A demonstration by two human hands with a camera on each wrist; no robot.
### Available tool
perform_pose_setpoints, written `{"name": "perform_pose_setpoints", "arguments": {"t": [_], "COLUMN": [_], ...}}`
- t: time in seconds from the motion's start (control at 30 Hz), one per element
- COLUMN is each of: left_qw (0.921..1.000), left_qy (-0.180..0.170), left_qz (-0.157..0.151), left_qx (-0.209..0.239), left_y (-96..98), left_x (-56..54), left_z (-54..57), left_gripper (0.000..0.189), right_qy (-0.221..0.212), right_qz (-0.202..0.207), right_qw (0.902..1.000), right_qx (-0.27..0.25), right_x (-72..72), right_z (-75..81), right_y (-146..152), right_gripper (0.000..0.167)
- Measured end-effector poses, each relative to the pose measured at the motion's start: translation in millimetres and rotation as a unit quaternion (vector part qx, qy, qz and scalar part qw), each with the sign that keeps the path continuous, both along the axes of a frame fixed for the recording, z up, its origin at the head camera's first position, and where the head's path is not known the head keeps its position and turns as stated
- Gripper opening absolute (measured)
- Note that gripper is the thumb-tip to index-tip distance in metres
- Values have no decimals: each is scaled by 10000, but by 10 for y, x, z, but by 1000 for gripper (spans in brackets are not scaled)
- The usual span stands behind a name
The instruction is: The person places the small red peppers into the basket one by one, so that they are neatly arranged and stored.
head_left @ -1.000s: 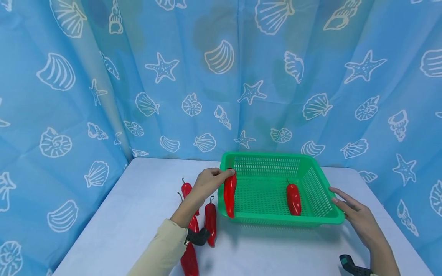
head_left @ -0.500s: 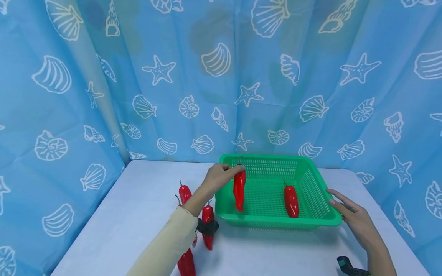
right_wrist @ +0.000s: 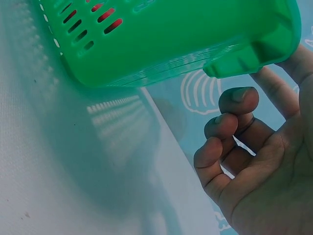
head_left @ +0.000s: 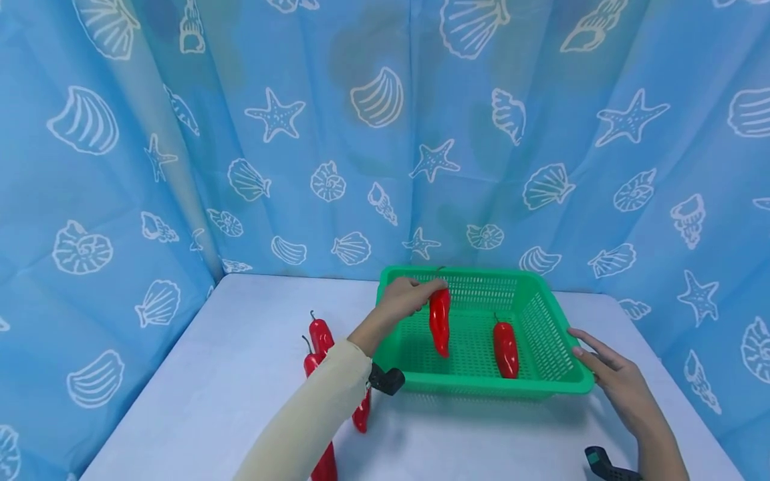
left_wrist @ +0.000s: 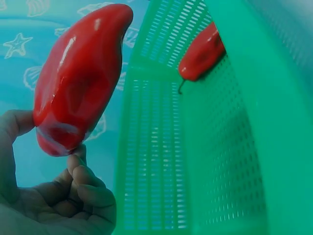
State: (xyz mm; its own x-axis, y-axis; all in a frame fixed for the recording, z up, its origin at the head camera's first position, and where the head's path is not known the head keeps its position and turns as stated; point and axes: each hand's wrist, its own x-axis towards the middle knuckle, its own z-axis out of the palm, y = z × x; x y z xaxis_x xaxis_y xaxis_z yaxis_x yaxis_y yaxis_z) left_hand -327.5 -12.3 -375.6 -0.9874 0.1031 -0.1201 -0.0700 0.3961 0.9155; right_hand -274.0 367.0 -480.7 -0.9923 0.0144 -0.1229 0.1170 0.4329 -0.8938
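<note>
My left hand (head_left: 410,295) pinches a glossy red chili pepper (head_left: 440,325) near its stem end. The pepper hangs tip down over the left half of a green plastic basket (head_left: 469,381). In the left wrist view the thumb and fingers grip the wide end of that pepper (left_wrist: 80,78). A second red pepper (head_left: 506,349) lies inside the basket, right of the middle. At the basket's right side, my right hand (head_left: 616,374) holds the rim between thumb and forefinger. Its other fingers curl loosely below the rim in the right wrist view.
Several more red peppers (head_left: 321,335) lie on the white table (head_left: 240,347) left of the basket, partly covered by the left forearm and sleeve (head_left: 313,407). A blue curtain (head_left: 325,133) with shell and starfish prints hangs behind and at both sides.
My left hand has carried the pepper rightward, from the basket's left rim to over its inside. The right hand stays at the basket's right rim.
</note>
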Motion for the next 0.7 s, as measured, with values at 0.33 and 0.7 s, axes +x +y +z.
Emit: {"name": "perform_pose_setpoints", "arguments": {"t": [0.33, 0.7], "left_qw": [9997, 9969], "left_qy": [-189, -658], "left_qz": [-95, -136], "left_qx": [-97, -402], "left_y": [231, 453], "left_x": [-118, -330], "left_z": [-26, -258], "left_gripper": [52, 42], "right_qy": [-47, -122], "right_qz": [-133, -228], "right_qw": [9999, 9996], "right_qx": [-16, -128], "right_x": [3, -4], "right_z": [32, 30], "right_y": [-34, -53], "right_gripper": [75, 76]}}
